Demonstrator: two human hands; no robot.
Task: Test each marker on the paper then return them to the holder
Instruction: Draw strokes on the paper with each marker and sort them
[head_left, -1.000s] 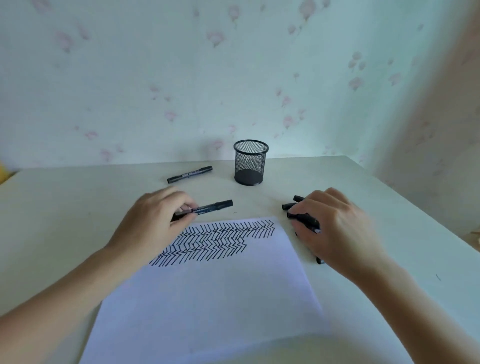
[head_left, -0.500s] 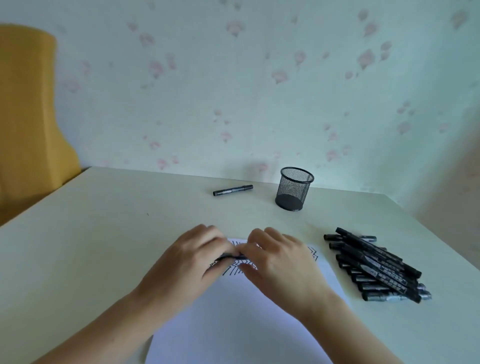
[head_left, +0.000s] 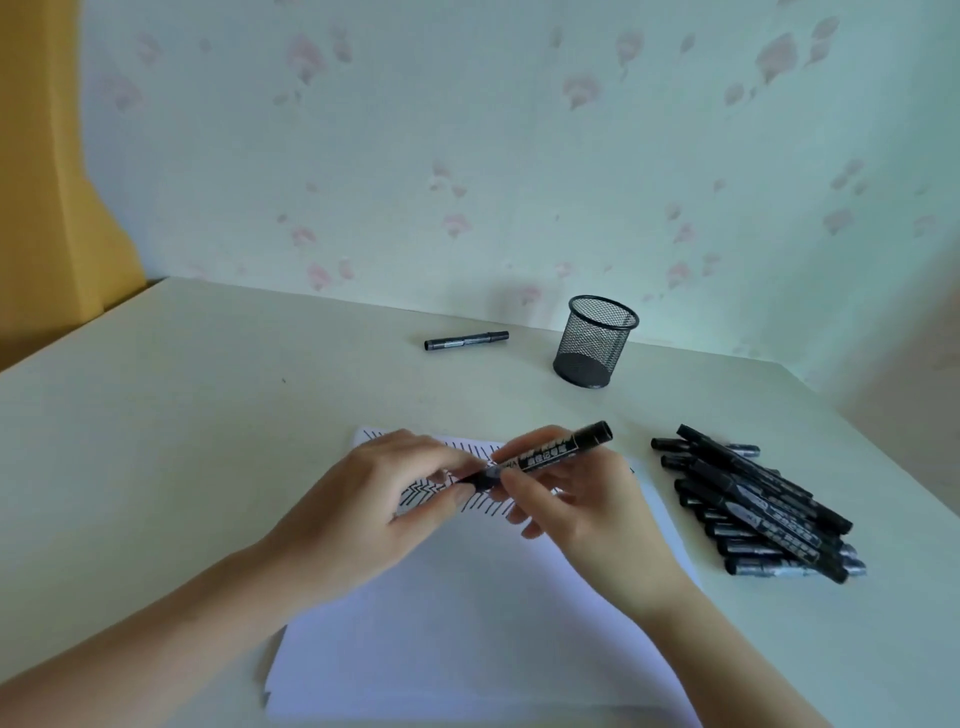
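Off to the right on the pale, smooth desk (head_left: 156, 441): loose heap of black markers (head_left: 758, 506), criss-crossed, just beside the white paper (head_left: 467, 623). Near the back wall: round black wire-mesh holder (head_left: 596, 340), upright, and a lone capped marker (head_left: 466, 340) lying flat to its left, apart from it. Over the paper's black chevron strokes: left hand (head_left: 384, 512) pinching one end of a slim black marker (head_left: 545, 454), right hand (head_left: 582, 509) gripping its labelled barrel, far end tilted up toward the holder.

Home room: floral wallpaper (head_left: 467, 156), pale desk (head_left: 208, 441).
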